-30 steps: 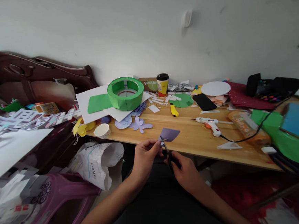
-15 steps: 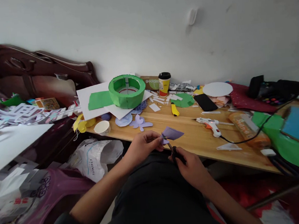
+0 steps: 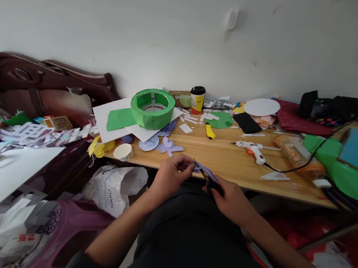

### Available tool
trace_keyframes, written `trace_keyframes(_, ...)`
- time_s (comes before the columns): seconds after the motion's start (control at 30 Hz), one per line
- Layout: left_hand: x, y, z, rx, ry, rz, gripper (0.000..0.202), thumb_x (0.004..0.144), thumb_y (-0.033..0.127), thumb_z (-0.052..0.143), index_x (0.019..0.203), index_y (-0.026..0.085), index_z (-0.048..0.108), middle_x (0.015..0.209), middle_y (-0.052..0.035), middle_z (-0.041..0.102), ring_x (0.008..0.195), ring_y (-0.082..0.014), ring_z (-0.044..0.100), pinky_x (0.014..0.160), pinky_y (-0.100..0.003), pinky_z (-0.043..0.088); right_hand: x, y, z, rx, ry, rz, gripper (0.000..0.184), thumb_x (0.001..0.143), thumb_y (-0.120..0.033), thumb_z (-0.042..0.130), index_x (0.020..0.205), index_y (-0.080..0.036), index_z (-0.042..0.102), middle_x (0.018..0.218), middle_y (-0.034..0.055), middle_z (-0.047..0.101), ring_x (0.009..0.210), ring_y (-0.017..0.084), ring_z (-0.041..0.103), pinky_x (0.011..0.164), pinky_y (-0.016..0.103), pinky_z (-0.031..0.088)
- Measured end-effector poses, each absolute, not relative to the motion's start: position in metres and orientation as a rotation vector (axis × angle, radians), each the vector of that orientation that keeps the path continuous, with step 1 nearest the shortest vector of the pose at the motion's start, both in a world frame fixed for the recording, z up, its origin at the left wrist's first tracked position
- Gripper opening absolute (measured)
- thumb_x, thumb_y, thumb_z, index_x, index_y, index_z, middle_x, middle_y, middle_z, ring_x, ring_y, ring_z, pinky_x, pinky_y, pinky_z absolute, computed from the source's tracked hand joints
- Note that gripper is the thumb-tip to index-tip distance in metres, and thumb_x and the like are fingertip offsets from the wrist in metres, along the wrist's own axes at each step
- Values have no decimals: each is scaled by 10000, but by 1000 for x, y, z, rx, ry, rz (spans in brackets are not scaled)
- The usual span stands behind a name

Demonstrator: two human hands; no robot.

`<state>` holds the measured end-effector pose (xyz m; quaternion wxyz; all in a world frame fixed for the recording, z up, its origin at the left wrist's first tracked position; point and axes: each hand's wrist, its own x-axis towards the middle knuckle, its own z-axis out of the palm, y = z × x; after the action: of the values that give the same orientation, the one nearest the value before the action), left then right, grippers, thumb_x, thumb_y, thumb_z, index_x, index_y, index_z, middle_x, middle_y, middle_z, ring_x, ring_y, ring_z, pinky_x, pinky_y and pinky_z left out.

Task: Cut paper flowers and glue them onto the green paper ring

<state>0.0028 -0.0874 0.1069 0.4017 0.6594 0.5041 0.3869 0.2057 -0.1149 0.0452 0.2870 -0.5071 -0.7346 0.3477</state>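
My left hand (image 3: 176, 172) pinches a small piece of purple paper (image 3: 207, 172) at the table's front edge. Black-handled scissors (image 3: 212, 183) are gripped in my right hand (image 3: 232, 196), their blades lying against the paper, which is seen nearly edge-on and partly hidden by them. Beyond the hands, purple paper cut-outs (image 3: 168, 147) lie on the wooden table (image 3: 195, 149), beside a pale purple disc (image 3: 149, 143) and a white paper cup (image 3: 123, 152).
A green ring-shaped form (image 3: 154, 119) rests on white sheets at the back. To its right stand a lidded coffee cup (image 3: 198, 100), a yellow cutter (image 3: 210, 131), a phone (image 3: 247, 123) and a corded glue gun (image 3: 253, 149). A purple stool (image 3: 71, 229) is at lower left.
The purple paper has turned from showing its flat face to nearly edge-on, and the scissors now lie along it. Both hands have stayed almost in place.
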Motion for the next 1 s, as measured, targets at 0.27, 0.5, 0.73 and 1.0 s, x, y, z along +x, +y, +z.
trace_keyframes(0.27, 9, -85, 102, 1176, 966, 1042, 194, 760, 304, 737, 817, 144, 642, 677, 7, 636, 579, -84, 563, 592, -209, 453, 202, -114, 41, -1377, -1949, 808, 212, 836, -225, 443, 977, -195, 599, 966, 112, 722, 929, 259, 682, 812, 359, 507)
trace_keyframes(0.5, 33, -99, 80, 663, 764, 1246, 305, 691, 355, 814, 790, 121, 645, 656, 20, 594, 574, -56, 524, 606, -186, 442, 205, -111, 38, -1394, -1972, 784, 244, 825, -223, 420, 991, -179, 593, 950, 116, 713, 887, 263, 680, 785, 379, 512)
trace_keyframes(0.73, 1, -81, 107, 1268, 1045, 961, 214, 704, 313, 778, 758, 140, 664, 624, 19, 624, 553, -81, 534, 556, -204, 415, 217, -110, 53, -1407, -2072, 860, 225, 825, -247, 433, 963, -190, 602, 996, 124, 723, 927, 271, 687, 787, 366, 517)
trace_keyframes(1.0, 24, -90, 88, 934, 855, 1207, 255, 720, 341, 782, 818, 151, 644, 789, -11, 663, 685, -106, 610, 673, -234, 505, 212, -109, 51, -1414, -2046, 737, 258, 827, -250, 420, 995, -181, 603, 990, 127, 718, 920, 279, 684, 796, 381, 513)
